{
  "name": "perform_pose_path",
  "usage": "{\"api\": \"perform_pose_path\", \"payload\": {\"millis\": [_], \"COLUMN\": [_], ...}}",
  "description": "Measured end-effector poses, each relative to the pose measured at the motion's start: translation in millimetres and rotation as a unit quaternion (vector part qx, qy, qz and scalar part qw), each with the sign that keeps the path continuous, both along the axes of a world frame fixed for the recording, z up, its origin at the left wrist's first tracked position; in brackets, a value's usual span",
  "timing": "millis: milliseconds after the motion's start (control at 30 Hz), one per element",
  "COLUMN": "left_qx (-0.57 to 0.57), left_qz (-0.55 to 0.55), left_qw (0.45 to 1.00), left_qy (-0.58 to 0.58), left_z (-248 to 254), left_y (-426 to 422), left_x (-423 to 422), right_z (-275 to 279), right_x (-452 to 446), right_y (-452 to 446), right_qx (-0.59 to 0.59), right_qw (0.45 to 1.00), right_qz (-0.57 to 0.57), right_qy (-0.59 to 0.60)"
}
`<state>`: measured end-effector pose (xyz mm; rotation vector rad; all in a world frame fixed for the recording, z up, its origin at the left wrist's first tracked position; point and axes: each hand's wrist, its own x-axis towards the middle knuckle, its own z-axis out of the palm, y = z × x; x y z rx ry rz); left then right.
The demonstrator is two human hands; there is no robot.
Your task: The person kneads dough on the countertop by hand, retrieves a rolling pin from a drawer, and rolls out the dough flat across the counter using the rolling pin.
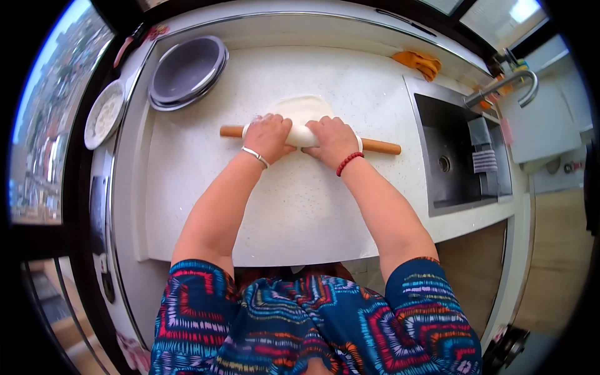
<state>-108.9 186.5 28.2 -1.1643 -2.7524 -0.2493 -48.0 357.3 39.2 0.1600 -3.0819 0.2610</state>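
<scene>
A wooden rolling pin (381,146) lies crosswise on the white counter, its brown ends sticking out on both sides. White dough (301,135) is wrapped around its middle, and a thin flap of dough sheet (305,106) spreads on the counter just beyond. My left hand (269,136), with a silver bangle at the wrist, is closed over the left part of the dough-wrapped pin. Over the right part my right hand (332,140), wearing a red bead bracelet, grips in the same way. Both thumbs point inward along the near side of the roll.
Stacked grey bowls (187,70) stand at the back left. A white bowl of flour (105,115) and a cleaver (99,215) rest on the left ledge. At right is a steel sink (445,187) with a faucet (506,84); an orange cloth (420,62) lies behind it.
</scene>
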Motion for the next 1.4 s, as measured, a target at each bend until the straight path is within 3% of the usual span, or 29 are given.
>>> {"api": "perform_pose_path", "payload": {"millis": [100, 133, 200, 267, 400, 500, 567, 600, 633, 667, 700, 733, 767, 867, 933, 1000, 1067, 1133, 1167, 1200, 1300, 1333, 1400], "left_qx": [0.007, 0.031, 0.053, 0.040, 0.048, 0.060, 0.017, 0.014, 0.043, 0.022, -0.016, 0.028, -0.018, 0.031, -0.044, 0.126, 0.160, 0.089, 0.021, 0.022, -0.034, -0.049, -0.048], "left_qz": [0.048, 0.050, 0.069, 0.091, 0.147, 0.225, 0.184, 0.177, 0.196, 0.189, 0.175, 0.171, 0.166, 0.244, 0.331, 0.412, 0.478, 0.485, 0.493, 0.491, 0.469, 0.449, 0.399], "left_qw": [0.998, 0.997, 0.996, 0.993, 0.988, 0.972, 0.981, 0.984, 0.977, 0.981, 0.984, 0.985, 0.986, 0.969, 0.942, 0.899, 0.852, 0.857, 0.856, 0.856, 0.873, 0.883, 0.910], "left_qy": [-0.029, -0.040, -0.021, 0.063, -0.023, 0.013, -0.058, -0.016, -0.077, -0.045, 0.006, 0.013, 0.012, -0.007, 0.009, -0.074, -0.143, -0.148, -0.155, -0.158, -0.127, -0.125, -0.103], "left_z": [7, 9, 6, -4, 8, 10, 17, 5, 12, 6, -7, -19, -26, -10, -2, -10, 4, -3, -7, -6, -3, -1, 4], "left_y": [-12, -20, -27, -25, -20, -20, -15, -17, -15, -16, -20, -23, -29, -39, -62, -106, -128, -132, -130, -125, -96, -84, -63], "left_x": [76, 114, 195, 252, 192, 136, 138, 166, 195, 228, 260, 285, 296, 222, 143, 60, 22, 21, 24, 32, 90, 116, 166], "right_z": [-1, -12, -19, -14, 3, 4, 7, 3, -4, -9, -23, -32, -32, -13, 2, 3, 21, -8, -18, -20, -18, -16, -14], "right_x": [36, 63, 127, 176, 104, 50, 53, 75, 112, 141, 170, 190, 191, 103, 13, -74, -123, -139, -138, -132, -92, -77, -45], "right_y": [11, 17, 25, 26, 22, 7, 5, 11, 21, 32, 45, 52, 52, 13, -21, -46, -51, -30, -16, -7, 10, 16, 33], "right_qx": [0.022, -0.003, -0.073, -0.113, -0.089, -0.055, -0.019, -0.024, -0.030, -0.062, -0.057, -0.035, -0.035, -0.026, 0.072, 0.011, -0.073, -0.133, -0.049, 0.037, 0.078, 0.076, -0.043], "right_qw": [0.988, 0.978, 0.967, 0.951, 0.967, 0.980, 0.986, 0.980, 0.972, 0.971, 0.960, 0.951, 0.950, 0.957, 0.954, 0.968, 0.991, 0.985, 0.994, 0.991, 0.985, 0.985, 0.992], "right_qz": [0.148, 0.186, 0.237, 0.252, 0.238, 0.173, 0.162, 0.190, 0.217, 0.232, 0.266, 0.293, 0.303, 0.287, 0.275, 0.193, 0.067, 0.029, 0.080, 0.131, 0.149, 0.150, 0.109], "right_qy": [0.032, 0.094, 0.057, 0.137, -0.017, 0.078, 0.023, 0.058, 0.090, 0.006, 0.060, 0.086, 0.064, 0.028, 0.099, 0.159, 0.091, 0.105, 0.048, -0.012, 0.038, 0.033, 0.051]}}
